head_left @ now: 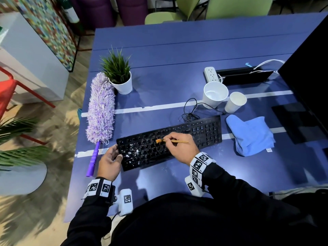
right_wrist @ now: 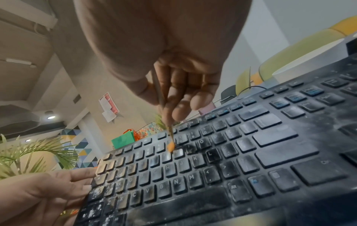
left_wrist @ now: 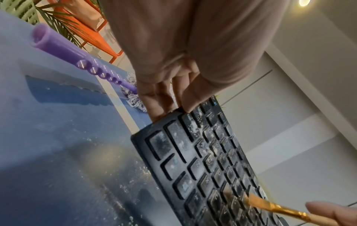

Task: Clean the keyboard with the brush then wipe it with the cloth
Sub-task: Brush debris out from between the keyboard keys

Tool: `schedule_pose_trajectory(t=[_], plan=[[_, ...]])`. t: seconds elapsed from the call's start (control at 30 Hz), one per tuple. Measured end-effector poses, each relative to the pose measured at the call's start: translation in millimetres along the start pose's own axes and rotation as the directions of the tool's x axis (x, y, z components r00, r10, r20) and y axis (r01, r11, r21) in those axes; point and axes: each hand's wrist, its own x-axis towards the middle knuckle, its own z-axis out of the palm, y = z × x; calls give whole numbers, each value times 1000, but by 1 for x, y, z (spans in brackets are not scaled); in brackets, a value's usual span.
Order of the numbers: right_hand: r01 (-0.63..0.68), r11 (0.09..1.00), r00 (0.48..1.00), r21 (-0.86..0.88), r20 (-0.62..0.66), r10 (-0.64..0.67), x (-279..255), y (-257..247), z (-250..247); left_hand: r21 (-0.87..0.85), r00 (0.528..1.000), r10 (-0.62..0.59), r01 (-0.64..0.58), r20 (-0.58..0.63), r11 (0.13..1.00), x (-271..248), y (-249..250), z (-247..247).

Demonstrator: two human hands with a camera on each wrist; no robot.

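Keyboard [head_left: 170,142] dusty, keys K, L, M, N legible, left hand [head_left: 109,161] gripping its end, right hand [head_left: 182,148] pinching brush [head_left: 171,141].

White letters including H, K, L, M, N, B, V, C and O show through the dust on the black keyboard [right_wrist: 222,160] keys.
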Motion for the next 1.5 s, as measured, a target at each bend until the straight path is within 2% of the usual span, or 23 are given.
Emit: schedule_pose_trajectory(t=[0.1, 0.2, 0.23, 0.3, 0.37, 0.43, 0.47, 0.57, 0.63, 0.67, 0.77, 0.8, 0.9, 1.0, 1.03, 1.13, 1.27, 1.37, 1.43, 1.5], plan=[[-92, 995, 983, 33, -156, 96, 2, 3, -2, -18, 1000, 8, -8, 10, 1000, 4, -5, -1], [-170, 985, 961, -4, -222, 164, 4, 2, -6, -24, 1000, 16, -16, 10, 1000, 3, -3, 0], [-178, 984, 960, -6, -221, 173, 5, 2, -5, -27, 1000, 20, -20, 13, 999, 5, -6, 0], [-116, 993, 978, 11, -171, 116, 3, 0, -3, -43, 1000, 18, -17, 19, 999, 5, -5, 0], [-24, 1000, 999, -10, -30, 23, 1, -5, -2, -36, 1000, 18, -17, 24, 999, 7, -8, 1], [26, 999, 996, -21, 81, -24, -1, -8, -3, -25, 1000, 14, -13, 22, 1000, 8, -12, 1], [20, 1000, 998, 1, 63, -20, -1, -7, -5, -20, 1000, 10, -10, 20, 1000, 8, -14, 0], [-103, 991, 982, 90, -151, 116, 2, 4, -9, -37, 1000, 14, -13, 27, 999, 10, -17, 0], [-147, 989, 965, 34, -216, 150, 2, 10, -11, -32, 1000, 11, -11, 25, 999, 10, -16, 0], [-127, 992, 975, -3, -184, 124, 1, 11, -13, -18, 1000, 5, -5, 21, 1000, 10, -16, 0], [6, 999, 997, -33, 77, -4, -5, 8, -13, -27, 1000, 17, -16, 25, 1000, 13, -18, 0], [33, 999, 995, -32, 98, -30, -7, 8, -12, -26, 1000, 17, -16, 26, 1000, 13, -18, 0], [42, 998, 998, -44, -51, -45, -5, 14, -14, -54, 1000, 15, -13, 22, 998, 16, -17, 1], [-32, 995, 996, -94, 84, 40, -4, 18, -15, -38, 999, 31, -31, 25, 999, 17, -21, 0], [-45, 995, 995, -85, 84, 52, -5, 18, -15, -36, 999, 24, -23, 31, 999, 18, -24, -1], [-14, 1000, 996, -13, -88, 13, -8, 20, -19, -16, 999, 15, -14, 45, 1000, 23, -34, -3], [-208, 970, 977, -124, -62, 202, -3, 19, -23, -3, 1000, 3, -3, 27, 1000, 21, -30, -2], [-207, 972, 971, -106, -141, 192, -2, 18, -22, -18, 1000, 7, -6, 22, 1000, 22, -29, -1], [-110, 990, 994, -92, 5, 111, -3, 13, -18, -22, 1000, -3, 4, 25, 1000, 22, -30, -2], [-5, 995, 984, -102, 179, 23, -5, 9, -16, -40, 999, -8, 9, 32, 999, 23, -31, -1]])
